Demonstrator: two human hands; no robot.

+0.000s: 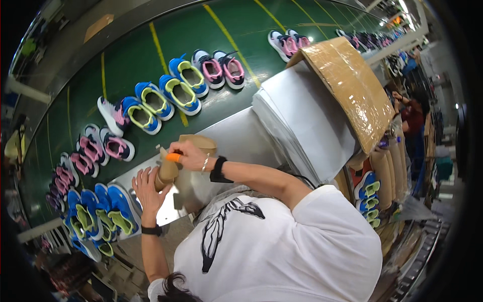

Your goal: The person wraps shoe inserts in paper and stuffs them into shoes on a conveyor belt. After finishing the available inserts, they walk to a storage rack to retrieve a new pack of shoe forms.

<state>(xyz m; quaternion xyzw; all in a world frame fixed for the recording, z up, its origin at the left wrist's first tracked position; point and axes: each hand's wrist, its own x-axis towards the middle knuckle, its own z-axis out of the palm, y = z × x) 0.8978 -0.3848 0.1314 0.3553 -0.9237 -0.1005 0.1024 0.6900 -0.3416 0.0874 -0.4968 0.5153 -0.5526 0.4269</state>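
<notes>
My right hand (pixel 193 156) is closed around an orange-handled tool (pixel 173 157), its working end hard to make out. That tool is held just above a tan cardboard-like roll (pixel 166 174) on the metal worktop (pixel 231 151). My left hand (pixel 147 194) lies beside this roll, fingers stretched out, its thumb near the roll's lower end. Another tan curved piece (pixel 200 143) sits past my right wrist, partly covered by my hand. Blue and lime shoes (pixel 180 94) stand just beyond the worktop.
A green conveyor (pixel 128 55) with yellow lines carries pink and navy shoes (pixel 221 69). White paper sheets (pixel 302 116) are stacked at the right under a tape-covered cardboard piece (pixel 352 90). More blue shoes (pixel 100 214) crowd the left edge. A person (pixel 416 116) is at far right.
</notes>
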